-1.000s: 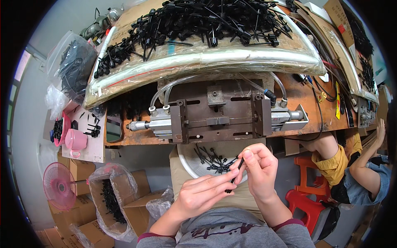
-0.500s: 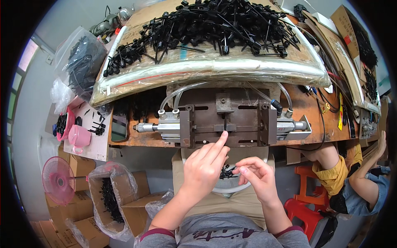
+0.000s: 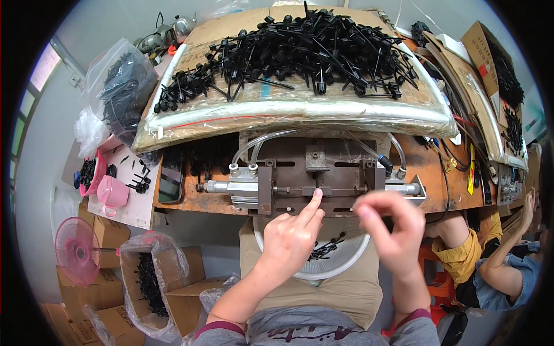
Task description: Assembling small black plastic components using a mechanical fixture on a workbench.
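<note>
My left hand reaches to the middle of a brown metal fixture. Its index finger is stretched out, and the fingertip presses on a thin black plastic piece in the small centre block. No object shows inside that hand. My right hand is raised in front of the fixture's right end, fingers bent and smeared by motion, so I cannot see whether they hold anything. A silver air cylinder sits at the left end, its rod pointing at the block. Another cylinder faces it, partly behind my right hand.
Behind the fixture, a big heap of black plastic parts lies on a cardboard-covered surface. A white basket with several black parts rests below the bench edge. A pink fan and boxes stand left. A co-worker's arm shows right.
My right hand has moved up and to the right. The left fingertip stays at the centre block. The left cylinder's rod now sticks out further towards the block. The whole view has shifted slightly.
</note>
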{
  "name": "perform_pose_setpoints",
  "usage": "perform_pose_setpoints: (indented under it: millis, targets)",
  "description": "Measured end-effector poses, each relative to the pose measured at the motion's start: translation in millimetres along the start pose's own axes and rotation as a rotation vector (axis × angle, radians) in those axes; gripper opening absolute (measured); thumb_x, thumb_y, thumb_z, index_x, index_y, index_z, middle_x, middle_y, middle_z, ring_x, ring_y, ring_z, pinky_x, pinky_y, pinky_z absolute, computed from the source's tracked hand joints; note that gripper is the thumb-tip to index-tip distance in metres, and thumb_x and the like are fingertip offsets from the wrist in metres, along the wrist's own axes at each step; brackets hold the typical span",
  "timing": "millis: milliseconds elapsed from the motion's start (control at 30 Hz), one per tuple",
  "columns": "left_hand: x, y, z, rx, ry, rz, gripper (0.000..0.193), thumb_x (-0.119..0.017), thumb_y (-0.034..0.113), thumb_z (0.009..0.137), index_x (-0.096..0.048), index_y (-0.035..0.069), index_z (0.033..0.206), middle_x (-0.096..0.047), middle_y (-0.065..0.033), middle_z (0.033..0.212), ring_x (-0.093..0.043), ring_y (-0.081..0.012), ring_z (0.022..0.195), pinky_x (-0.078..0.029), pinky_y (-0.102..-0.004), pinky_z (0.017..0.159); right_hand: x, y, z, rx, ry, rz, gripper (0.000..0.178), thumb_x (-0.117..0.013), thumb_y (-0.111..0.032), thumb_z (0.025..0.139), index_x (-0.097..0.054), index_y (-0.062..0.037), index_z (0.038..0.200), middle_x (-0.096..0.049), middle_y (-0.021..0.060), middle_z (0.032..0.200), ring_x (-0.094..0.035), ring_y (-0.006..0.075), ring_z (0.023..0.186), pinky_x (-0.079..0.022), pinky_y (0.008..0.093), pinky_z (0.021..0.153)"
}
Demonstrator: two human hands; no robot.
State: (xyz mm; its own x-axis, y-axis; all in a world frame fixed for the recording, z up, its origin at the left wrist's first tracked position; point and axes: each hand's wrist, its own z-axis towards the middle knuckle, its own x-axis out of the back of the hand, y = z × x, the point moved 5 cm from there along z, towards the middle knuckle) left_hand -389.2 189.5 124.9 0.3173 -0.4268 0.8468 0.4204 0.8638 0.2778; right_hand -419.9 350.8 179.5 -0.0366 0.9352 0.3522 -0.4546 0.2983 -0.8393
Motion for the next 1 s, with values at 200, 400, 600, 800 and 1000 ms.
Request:
perform_pose_setpoints:
  millis: [200, 400, 600, 800, 1000]
  targets:
    - [-0.1, -2.5, -1.1, -0.014, 0.025, -0.032, 0.021, -0.077, 0.011, 0.069, -0.069, 0.008, 0.088, -0.066, -0.0062, 0.122, -0.058, -0.0167, 0.05, -0.049, -0.026, 0.052, 9.4, -12.0, 99.7, 0.399, 0.225, -0.514, 0.017, -0.071, -0.005, 0.078, -0.064, -0.0052, 0.093, -0.064, 0.0064, 0.087, -0.062, 0.0212, 0.08, -0.048, 0.0325, 0.065]
    - [11.1, 1.2, -3.4, -0.033, -0.002, -0.15, 0.021, -0.078, 0.015, 0.07, -0.069, 0.008, 0.087, -0.067, -0.0069, 0.121, -0.057, -0.0169, 0.049, -0.049, -0.0263, 0.052, 11.1, 35.2, 157.0, 0.27, 0.178, -0.729, 0.023, -0.073, -0.012, 0.076, -0.063, -0.0082, 0.096, -0.067, 0.0052, 0.091, -0.063, 0.0258, 0.087, -0.05, 0.0374, 0.079]
    - [26.0, 15.5, -12.6, -0.086, -0.061, -0.343, 0.033, -0.081, 0.025, 0.071, -0.07, 0.01, 0.098, -0.07, -0.006, 0.112, -0.063, -0.0177, 0.057, -0.049, -0.0251, 0.053, 10.7, 47.3, 167.8, 0.305, 0.149, -0.697, 0.022, -0.073, -0.017, 0.076, -0.066, -0.009, 0.096, -0.068, 0.0049, 0.086, -0.064, 0.0236, 0.078, -0.049, 0.0372, 0.074]
    - [40.6, 19.7, -5.1, -0.118, 0.056, -0.387, 0.038, -0.081, 0.023, 0.073, -0.07, 0.005, 0.105, -0.072, -0.0089, 0.103, -0.068, -0.0186, 0.069, -0.052, -0.0268, 0.059, 19.6, 20.8, 150.7, 0.267, 0.193, -0.508, 0.016, -0.07, -0.015, 0.078, -0.069, -0.0059, 0.091, -0.069, 0.005, 0.079, -0.062, 0.0164, 0.07, -0.049, 0.0305, 0.068]
    - [45.5, 7.5, 9.9, -0.022, 0.346, -0.451, 0.042, -0.083, 0.003, 0.067, -0.067, -0.001, 0.106, -0.071, -0.0153, 0.101, -0.069, -0.025, 0.082, -0.056, -0.0297, 0.071, 5.9, 12.9, 78.3, -0.038, 0.085, 0.129, 0.013, -0.07, -0.007, 0.083, -0.068, -0.0004, 0.094, -0.069, 0.0021, 0.083, -0.062, 0.0055, 0.073, -0.048, 0.021, 0.066]
